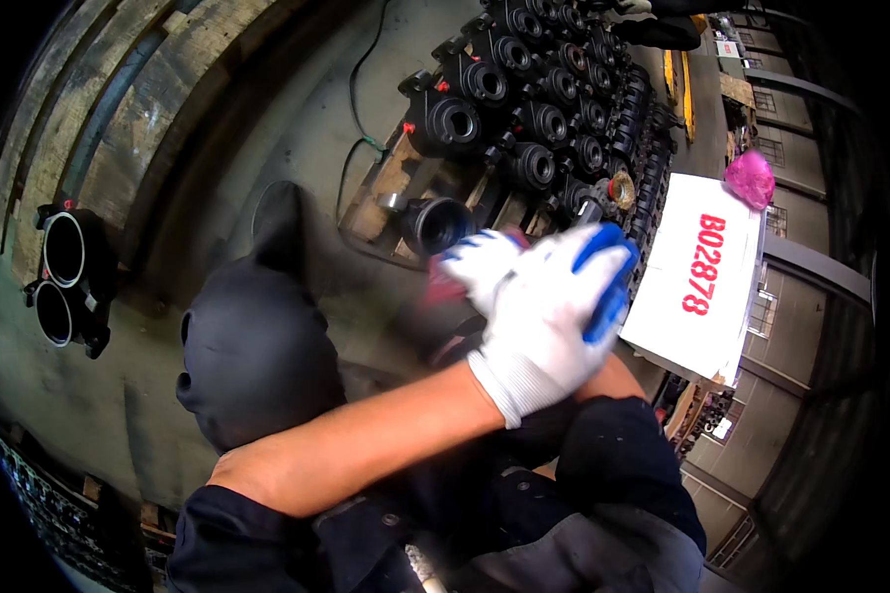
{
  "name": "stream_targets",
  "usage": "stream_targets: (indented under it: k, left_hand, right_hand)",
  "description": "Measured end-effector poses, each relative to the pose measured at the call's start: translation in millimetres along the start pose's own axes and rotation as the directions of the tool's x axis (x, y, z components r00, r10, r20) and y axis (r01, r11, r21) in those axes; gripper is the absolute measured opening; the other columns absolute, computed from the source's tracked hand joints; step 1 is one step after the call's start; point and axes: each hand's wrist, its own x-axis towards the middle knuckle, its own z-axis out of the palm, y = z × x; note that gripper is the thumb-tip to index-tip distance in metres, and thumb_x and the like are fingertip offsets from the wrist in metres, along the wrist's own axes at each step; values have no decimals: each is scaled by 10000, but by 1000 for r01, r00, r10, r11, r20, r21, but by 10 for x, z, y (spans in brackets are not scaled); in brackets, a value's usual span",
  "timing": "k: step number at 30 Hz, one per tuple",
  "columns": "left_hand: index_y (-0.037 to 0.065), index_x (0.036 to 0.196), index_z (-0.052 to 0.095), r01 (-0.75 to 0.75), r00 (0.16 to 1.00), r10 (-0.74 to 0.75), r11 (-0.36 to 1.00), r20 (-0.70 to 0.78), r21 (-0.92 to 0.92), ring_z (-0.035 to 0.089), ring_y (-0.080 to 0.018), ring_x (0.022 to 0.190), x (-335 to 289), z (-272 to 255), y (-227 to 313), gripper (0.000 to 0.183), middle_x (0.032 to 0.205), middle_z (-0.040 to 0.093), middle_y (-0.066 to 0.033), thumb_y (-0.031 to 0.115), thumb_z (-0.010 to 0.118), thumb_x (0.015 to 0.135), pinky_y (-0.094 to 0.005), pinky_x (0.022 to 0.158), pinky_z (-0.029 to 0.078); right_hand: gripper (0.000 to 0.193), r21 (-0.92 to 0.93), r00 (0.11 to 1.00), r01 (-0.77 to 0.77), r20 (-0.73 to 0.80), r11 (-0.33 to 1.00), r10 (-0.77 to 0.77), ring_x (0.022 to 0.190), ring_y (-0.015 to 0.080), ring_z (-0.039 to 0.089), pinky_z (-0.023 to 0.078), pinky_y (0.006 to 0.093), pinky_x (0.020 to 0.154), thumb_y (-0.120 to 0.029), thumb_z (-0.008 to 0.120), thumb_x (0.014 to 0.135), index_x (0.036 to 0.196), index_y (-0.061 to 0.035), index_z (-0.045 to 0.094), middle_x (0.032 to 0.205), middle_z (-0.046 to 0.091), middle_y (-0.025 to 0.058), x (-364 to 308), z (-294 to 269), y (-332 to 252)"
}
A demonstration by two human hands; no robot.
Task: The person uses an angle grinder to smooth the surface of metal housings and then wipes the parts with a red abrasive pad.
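Both my hands wear white knit gloves with blue coating. My left hand (554, 311) crosses in front of the right forearm, its blue-coated fingers curled in. Whether anything sits inside the curl is hidden. Beyond it, my right hand (483, 269) reaches leftward, its fingers smeared by motion. A blurred red-pink thing (446, 284) shows beside those fingers; its kind and whether it is held cannot be told. Closest to my right hand is a black round-mouthed metal housing (439, 225) on a wooden pallet (374, 210). Rows of similar black housings (485, 83) fill the pallet behind.
A white box (697, 272) with red print and a pink bundle (750, 180) on it is at right. Wooden pallets (119, 128) stand at far left, near two joined black rings (64, 250). A black cable (354, 99) trails over the floor. A dark rounded form (257, 346) is at lower left.
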Motion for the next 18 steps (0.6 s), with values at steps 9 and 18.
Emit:
stream_targets:
  k: [9, 18]
  left_hand:
    - [93, 1362, 639, 260, 930, -367, 621, -18, 739, 568, -412, 1308, 187, -216, -1520, 556, 1407, 610, -182, 172, 776, 830, -459, 1117, 471]
    - [108, 1351, 659, 50, 862, -454, 519, 225, 853, 637, -359, 1240, -46, -459, -2764, 558, 1367, 655, -175, 174, 788, 812, -398, 1053, 512]
  right_hand:
    - [443, 970, 530, 242, -148, 18, 835, 1113, 138, 681, 531, 293, 1025, 31, 717, 953, 1385, 27, 620, 1250, 719, 60, -1490, 641, 601]
    - [307, 840, 415, 538, -185, -76, 891, 971, 93, 672, 532, 256, 896, -37, 734, 971, 1273, 3, 692, 1114, 735, 24, -1808, 365, 730]
